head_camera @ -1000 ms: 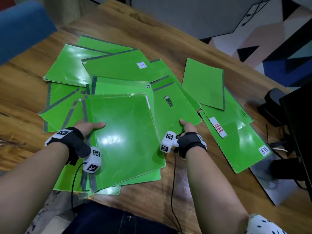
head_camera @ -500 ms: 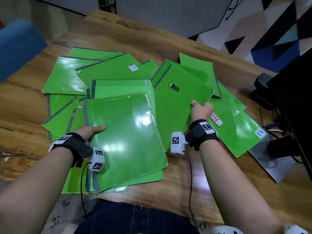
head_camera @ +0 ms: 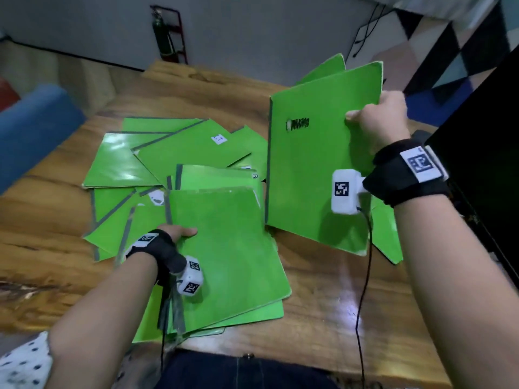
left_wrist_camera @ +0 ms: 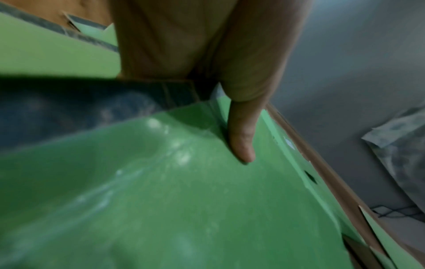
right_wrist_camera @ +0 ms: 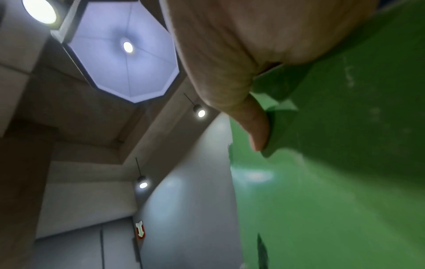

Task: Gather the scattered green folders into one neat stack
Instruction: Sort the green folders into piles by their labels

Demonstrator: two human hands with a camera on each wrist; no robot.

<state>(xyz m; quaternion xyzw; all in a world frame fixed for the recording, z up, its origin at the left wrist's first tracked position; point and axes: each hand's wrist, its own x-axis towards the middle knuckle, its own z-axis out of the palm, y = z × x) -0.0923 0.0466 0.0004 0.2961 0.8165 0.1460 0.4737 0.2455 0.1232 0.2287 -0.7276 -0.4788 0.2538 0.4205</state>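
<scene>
Several glossy green folders lie fanned over the wooden table. My left hand grips the left edge of the near stack, thumb on top of the top folder. My right hand pinches a bundle of folders by its right edge, raised off the table and tilted nearly upright; its thumb presses the front cover. More folders lie spread behind the stack, and one shows under my right wrist.
A black monitor stands at the table's right edge. A blue seat is off the left side. Bare wood shows at the near right and far middle of the table. A fire extinguisher stands by the back wall.
My right hand has lifted the folders from the table's right side and tipped them upright. My left hand keeps its hold on the near stack.
</scene>
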